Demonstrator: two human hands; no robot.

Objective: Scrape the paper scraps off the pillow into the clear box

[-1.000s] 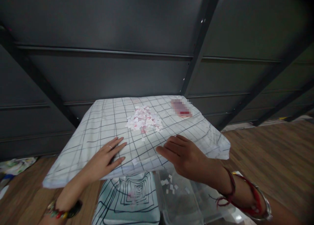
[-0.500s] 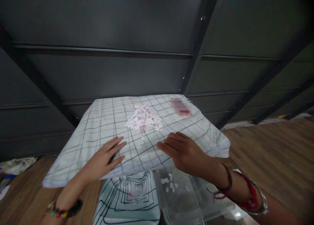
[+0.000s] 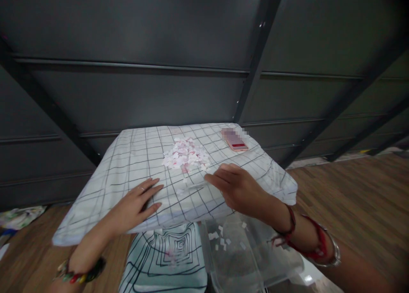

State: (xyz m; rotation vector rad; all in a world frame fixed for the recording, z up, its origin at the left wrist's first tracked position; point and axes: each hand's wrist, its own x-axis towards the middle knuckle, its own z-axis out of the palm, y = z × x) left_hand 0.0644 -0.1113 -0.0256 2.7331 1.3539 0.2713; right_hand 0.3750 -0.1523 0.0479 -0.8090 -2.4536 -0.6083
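Note:
My left hand (image 3: 139, 202) lies flat near the front of the cloth-covered table (image 3: 128, 156), fingers spread and holding nothing. Over the cloth's front right part is my right hand (image 3: 234, 186), its fingers pinched together; whatever they hold is too faint to make out. A heap of small white and pinkish paper pieces (image 3: 186, 153) sits mid-table, beyond both hands. Between the hands, a few loose paper bits (image 3: 180, 191) lie on the checked cloth. Below the table's front edge, a clear plastic box (image 3: 234, 265) contains several similar bits.
A phone (image 3: 235, 140) lies at the table's back right. A stool or cushion with a pale green, line-patterned cover (image 3: 166, 261) stands left of the box. Dark wall panels (image 3: 153, 97) rise behind the table. Patterned fabric (image 3: 22, 216) lies on the wooden floor at left.
My right hand has risen slightly and moved a little away from me, its fingers still pinched. A paper bit now shows near the box's far side. The left hand stays in place.

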